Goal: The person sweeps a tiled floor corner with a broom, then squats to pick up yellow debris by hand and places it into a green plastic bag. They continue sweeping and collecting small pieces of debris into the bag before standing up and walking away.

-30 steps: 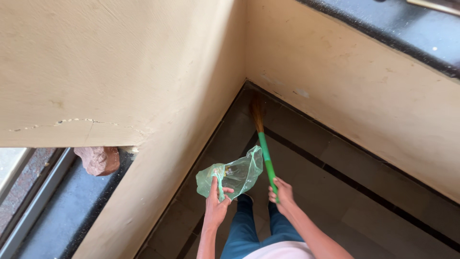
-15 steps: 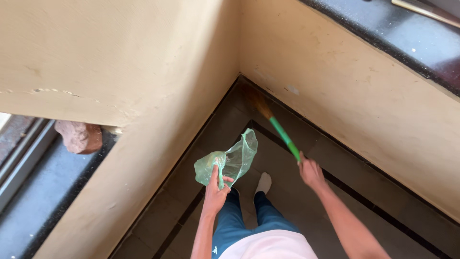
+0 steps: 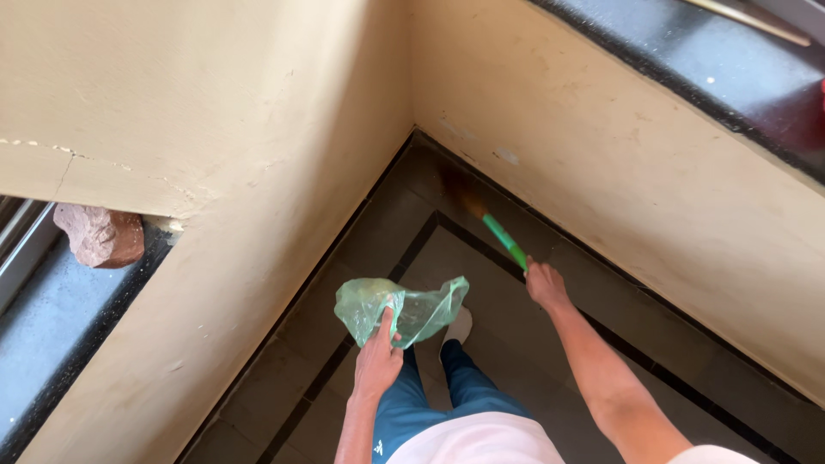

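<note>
Head view looked down past my blue trousers (image 3: 430, 404) to my left hand (image 3: 378, 361), its fingers pinched on a crumpled translucent green plastic bag (image 3: 404, 308) held above my white shoe (image 3: 460, 326). Farther out, my right hand (image 3: 543, 283) was clamped round the green handle of a short broom (image 3: 503, 239), whose brownish bristles blurred near the corner of the dark tiled floor (image 3: 387, 215), between the beige walls (image 3: 258, 129).
</note>
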